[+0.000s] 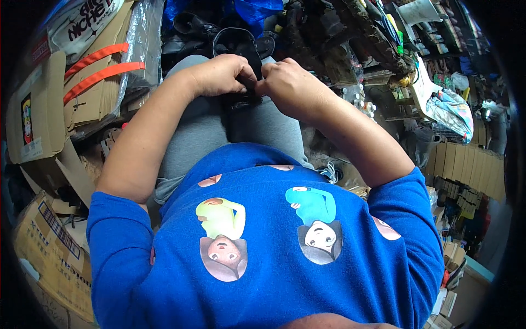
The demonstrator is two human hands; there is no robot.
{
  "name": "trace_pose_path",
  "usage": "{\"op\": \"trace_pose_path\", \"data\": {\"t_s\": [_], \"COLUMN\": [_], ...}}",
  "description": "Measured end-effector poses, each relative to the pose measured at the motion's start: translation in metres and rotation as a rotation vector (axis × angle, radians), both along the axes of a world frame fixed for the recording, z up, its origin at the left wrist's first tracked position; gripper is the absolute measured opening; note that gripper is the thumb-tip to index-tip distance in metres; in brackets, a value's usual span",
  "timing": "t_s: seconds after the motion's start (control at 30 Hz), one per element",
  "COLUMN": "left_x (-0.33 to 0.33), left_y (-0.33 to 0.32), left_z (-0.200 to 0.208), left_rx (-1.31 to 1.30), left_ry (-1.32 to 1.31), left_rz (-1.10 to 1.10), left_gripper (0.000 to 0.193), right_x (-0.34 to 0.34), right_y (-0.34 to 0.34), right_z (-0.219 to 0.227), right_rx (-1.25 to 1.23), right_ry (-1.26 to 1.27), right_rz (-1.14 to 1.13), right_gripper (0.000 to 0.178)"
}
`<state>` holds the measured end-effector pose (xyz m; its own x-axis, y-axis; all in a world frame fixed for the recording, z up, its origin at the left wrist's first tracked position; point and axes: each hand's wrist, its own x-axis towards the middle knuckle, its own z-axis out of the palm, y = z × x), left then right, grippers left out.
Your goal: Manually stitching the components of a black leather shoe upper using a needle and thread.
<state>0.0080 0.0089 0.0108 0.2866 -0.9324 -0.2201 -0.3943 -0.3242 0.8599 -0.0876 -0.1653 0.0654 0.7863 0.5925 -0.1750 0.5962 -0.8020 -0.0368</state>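
Note:
A black, leather-like thing with a rounded, loop-shaped top (236, 44) lies over my knees, probably a shoe or a small bag; its kind does not show clearly. My left hand (227, 75) is closed, its thumb and fingers pinching the near part of this black piece. Close beside it, my right hand (291, 88) is also closed, with curled fingertips on the same dark edge. The two hands nearly meet above my grey-trousered lap (200, 131). Between the fingertips the material is dark and partly hidden by the fingers.
Beyond my knees lie more black leather-like items (192, 24) and blue plastic (255, 13). Cardboard (41, 109) and a clear bag with orange straps (104, 68) stand at left. Cluttered shelves (427, 33), small bottles (361, 101) and stacked cardboard pieces (466, 167) fill the right.

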Motion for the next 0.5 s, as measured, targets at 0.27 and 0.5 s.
{"op": "trace_pose_path", "data": {"t_s": [0.27, 0.5], "left_x": [-0.014, -0.061], "left_y": [0.005, 0.065], "left_z": [-0.018, 0.006], "left_rx": [-0.241, -0.064], "left_ry": [-0.331, -0.429], "left_rz": [0.246, 0.467], "left_gripper": [0.021, 0.033], "right_x": [0.005, -0.024], "right_y": [-0.016, -0.098], "right_z": [-0.026, -0.032], "right_rx": [0.472, 1.608], "right_ry": [0.310, 1.065], "right_rz": [-0.353, -0.740], "right_gripper": [0.018, 0.025]}}
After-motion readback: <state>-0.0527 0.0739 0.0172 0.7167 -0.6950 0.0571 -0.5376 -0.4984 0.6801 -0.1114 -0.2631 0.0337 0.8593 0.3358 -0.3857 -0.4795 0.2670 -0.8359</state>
